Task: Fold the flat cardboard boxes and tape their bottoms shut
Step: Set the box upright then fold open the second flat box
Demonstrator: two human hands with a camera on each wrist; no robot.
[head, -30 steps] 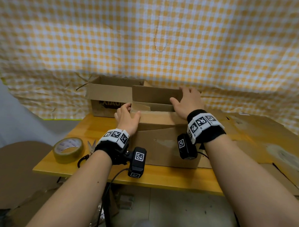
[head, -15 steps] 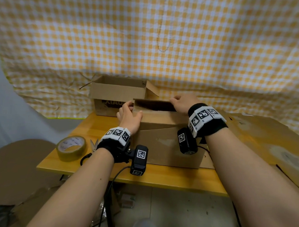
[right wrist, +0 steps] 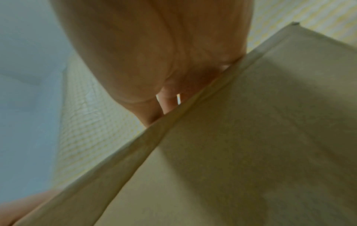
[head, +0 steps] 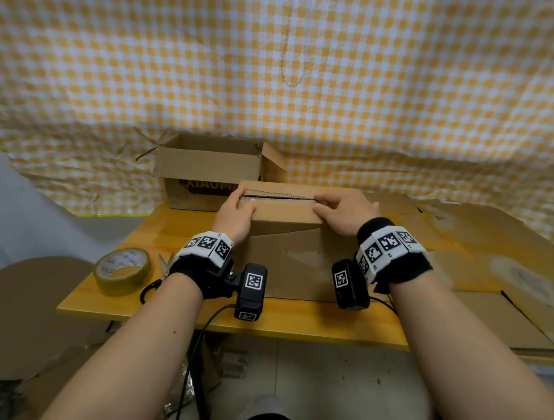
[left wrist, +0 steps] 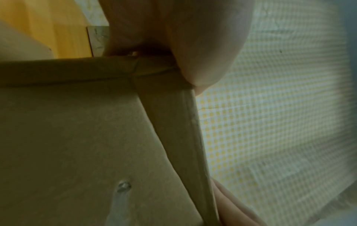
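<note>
The left hand lies flat on the left end of the box, fingers straight, pressing the top flaps down. The right hand presses the right end the same way, fingers spread and relaxed across both flaps. The hands are well apart, one at each end of the seam, a thin dark line where the two flaps meet.

The box is plain brown corrugated cardboard, rectangular, standing on a glossy yellow wooden table. Left of it lie a ring-shaped roll of tape and scissors. Behind stands a second box, open-topped with printed lettering. Flat cardboard sheets lie to the right. A yellow-and-white checked cloth hangs behind.
</note>
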